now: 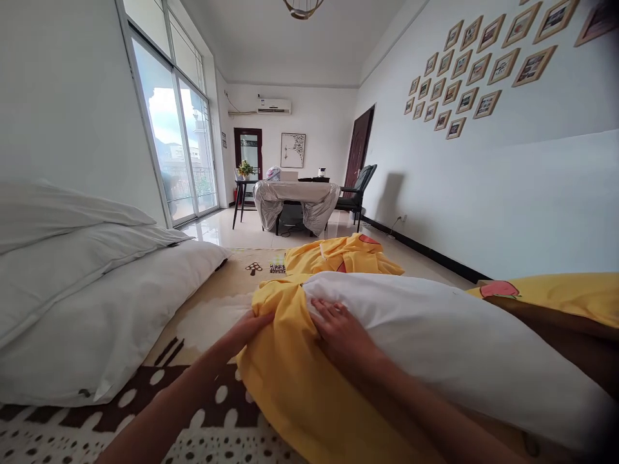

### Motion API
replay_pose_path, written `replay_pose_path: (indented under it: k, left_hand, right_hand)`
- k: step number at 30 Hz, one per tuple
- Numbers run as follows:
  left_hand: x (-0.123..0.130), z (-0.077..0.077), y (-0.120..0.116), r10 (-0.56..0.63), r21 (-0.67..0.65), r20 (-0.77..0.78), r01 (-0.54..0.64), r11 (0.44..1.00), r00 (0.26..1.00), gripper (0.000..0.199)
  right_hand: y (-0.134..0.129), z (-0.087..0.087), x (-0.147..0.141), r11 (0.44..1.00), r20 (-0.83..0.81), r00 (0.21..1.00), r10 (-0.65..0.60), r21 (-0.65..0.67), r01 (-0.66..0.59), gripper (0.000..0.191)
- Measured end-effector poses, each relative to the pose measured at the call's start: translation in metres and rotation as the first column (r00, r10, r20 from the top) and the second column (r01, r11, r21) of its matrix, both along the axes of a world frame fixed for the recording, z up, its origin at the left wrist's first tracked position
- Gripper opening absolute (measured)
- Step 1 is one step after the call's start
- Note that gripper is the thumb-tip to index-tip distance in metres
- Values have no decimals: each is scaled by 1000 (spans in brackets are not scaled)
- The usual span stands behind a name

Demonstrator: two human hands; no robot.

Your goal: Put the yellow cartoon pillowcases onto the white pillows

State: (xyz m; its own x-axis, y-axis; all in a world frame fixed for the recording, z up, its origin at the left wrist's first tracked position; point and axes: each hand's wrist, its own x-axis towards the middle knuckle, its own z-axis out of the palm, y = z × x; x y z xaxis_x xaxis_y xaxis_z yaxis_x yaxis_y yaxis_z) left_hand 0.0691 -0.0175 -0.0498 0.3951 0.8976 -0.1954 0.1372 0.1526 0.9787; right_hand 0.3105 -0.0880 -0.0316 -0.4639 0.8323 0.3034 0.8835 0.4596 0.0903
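Sliding glass doors (159,122) on the left side, daylight and buildings behind. Printed blanket (242,283) below the hands, cream and brown, with dots. Stack of 3 white pillows (72,283) at left on the blanket, the lowest bulging most. 1 more white pillow (435,341) lies lengthwise at right of center, its left end against the yellow pillowcase (290,380). Pillowcase bunched around that end, then spreads toward the viewer along the near side; can't tell how much of the pillow is inside. Crumpled yellow cloth (333,254) with red print just beyond the pillow. Another yellow piece, the fruit-print fabric (570,293), at the right edge, behind the pillow. Left hand (254,325): grip clenched on the pillowcase's left side, thumb on top, fingers mostly hidden by fabric. Right hand (338,328): fingers laid over the pillow's left end, next to the pillowcase edge, thumb hidden; can't tell whether its grip pinches anything. Mushroom motif (253,267) on the blanket, left of the crumpled cloth.
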Motion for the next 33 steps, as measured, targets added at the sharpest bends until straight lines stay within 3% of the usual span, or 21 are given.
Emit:
replay_pose_path:
  k: [4, 8, 11, 13, 16, 19, 23, 25, 28, 31, 33]
  left_hand:
    - [13, 21, 27, 100, 103, 156, -117, 988, 983, 62]
    - [1, 18, 32, 90, 134, 117, -106, 985, 989, 60]
    - [-23, 4, 23, 65, 62, -20, -64, 996, 998, 57]
    - [-42, -2, 19, 79, 13, -126, -78, 997, 989, 55]
    - [-67, 0, 20, 110, 6, -211, -112, 994, 971, 54]
    - [-81, 8, 23, 108, 52, -211, -99, 994, 971, 54]
    - [-86, 20, 22, 78, 190, -140, -51, 981, 987, 52]
    - [-85, 23, 20, 42, 198, -198, -2, 980, 979, 52]
    - [-81, 21, 17, 85, 294, -501, 76, 953, 861, 50]
    - [-74, 16, 15, 293, 459, -694, 91, 884, 658, 40]
    - [-67, 17, 9, 418, 528, -738, 68, 846, 530, 30]
  right_hand:
    - [11, 24, 8, 994, -87, 994, -62, -93, 54, 62]
    - [14, 30, 21, 951, -192, 981, -30, -307, -31, 61]
    - [14, 23, 11, 923, -268, 963, -40, -378, -67, 52]
    - [17, 17, -10, 935, -325, 940, -106, -355, -17, 36]
    - [33, 9, -52, 948, -442, 865, -236, -299, 106, 32]
    - [54, 2, -83, 946, -557, 778, -290, -290, 145, 23]
    - [65, -11, -86, 936, -675, 689, -265, -352, 16, 29]
    - [59, -18, -78, 926, -716, 658, -233, -369, -74, 35]
    - [45, -26, -68, 890, -795, 576, -190, -387, -241, 43]
    - [37, -29, -69, 828, -839, 507, -198, -419, -371, 48]
    - [36, -27, -72, 786, -862, 441, -250, -446, -427, 46]
